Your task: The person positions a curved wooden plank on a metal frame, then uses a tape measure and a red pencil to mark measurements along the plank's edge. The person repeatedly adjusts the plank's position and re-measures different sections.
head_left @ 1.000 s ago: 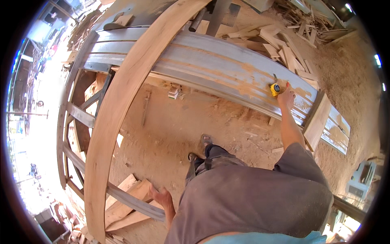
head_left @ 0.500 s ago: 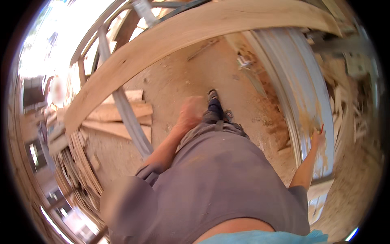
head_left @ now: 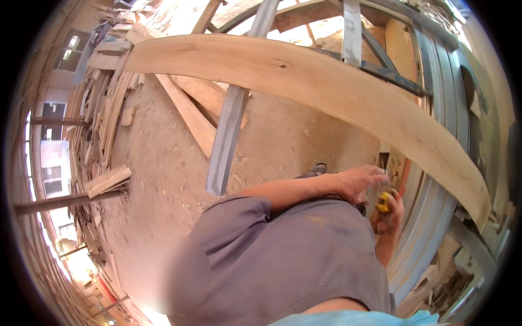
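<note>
My right hand (head_left: 392,216) is wrapped round a small yellow-and-dark tape measure (head_left: 384,202), just right of my waist. A thin red piece, which looks like a pencil (head_left: 402,191), shows beside its fingers. My left hand (head_left: 360,182) reaches across my body, its fingers drawn together just above the tape measure. Blur hides what, if anything, those fingers pinch. Beyond both hands a long, curved wooden plank (head_left: 304,76) lies across a metal beam (head_left: 227,138) on the left and grey metal lengths (head_left: 429,217) on the right.
Loose boards (head_left: 187,114) lie on the dirt floor (head_left: 163,146) under the plank. Stacked timber (head_left: 103,108) lines the left side. A metal frame (head_left: 380,51) stands at the far right, and wood scraps (head_left: 429,277) lie at the lower right.
My view has turned to the right. My right hand has come off the grey metal surface and in towards my waist. My left hand has swung across to meet it.
</note>
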The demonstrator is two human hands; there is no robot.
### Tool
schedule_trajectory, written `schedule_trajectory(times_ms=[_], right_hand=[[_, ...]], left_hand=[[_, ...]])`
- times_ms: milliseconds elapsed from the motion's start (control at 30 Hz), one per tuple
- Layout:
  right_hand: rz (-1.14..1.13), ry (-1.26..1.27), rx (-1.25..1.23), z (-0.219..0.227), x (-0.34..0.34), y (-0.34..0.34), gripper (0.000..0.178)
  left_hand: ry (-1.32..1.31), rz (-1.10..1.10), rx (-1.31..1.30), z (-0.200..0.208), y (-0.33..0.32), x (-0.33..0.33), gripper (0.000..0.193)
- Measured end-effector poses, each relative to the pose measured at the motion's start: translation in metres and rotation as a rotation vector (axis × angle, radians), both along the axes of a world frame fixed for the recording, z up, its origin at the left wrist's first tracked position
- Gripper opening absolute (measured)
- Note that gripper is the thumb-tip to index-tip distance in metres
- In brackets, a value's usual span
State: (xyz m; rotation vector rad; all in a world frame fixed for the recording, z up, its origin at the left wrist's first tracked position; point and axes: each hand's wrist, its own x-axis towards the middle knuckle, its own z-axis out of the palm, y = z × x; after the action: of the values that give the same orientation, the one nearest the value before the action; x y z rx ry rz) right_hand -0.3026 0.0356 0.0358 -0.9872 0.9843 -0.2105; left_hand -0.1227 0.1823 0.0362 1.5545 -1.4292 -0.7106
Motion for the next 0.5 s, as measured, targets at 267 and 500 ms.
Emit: schedule_trajectory(times_ms=[267, 500], right_hand=[[0.436, -0.118, 0.007, 0.011, 0.113, -0.024, 0.030], [0.447, -0.044, -0.115, 0.017, 0.110, -0.062, 0.021]], left_hand=[[0.111, 0.449, 0.051, -0.003, -0.025, 0.034, 0.057], [0.052, 0.549, 0.316, 0.007, -0.059, 0.014, 0.049]])
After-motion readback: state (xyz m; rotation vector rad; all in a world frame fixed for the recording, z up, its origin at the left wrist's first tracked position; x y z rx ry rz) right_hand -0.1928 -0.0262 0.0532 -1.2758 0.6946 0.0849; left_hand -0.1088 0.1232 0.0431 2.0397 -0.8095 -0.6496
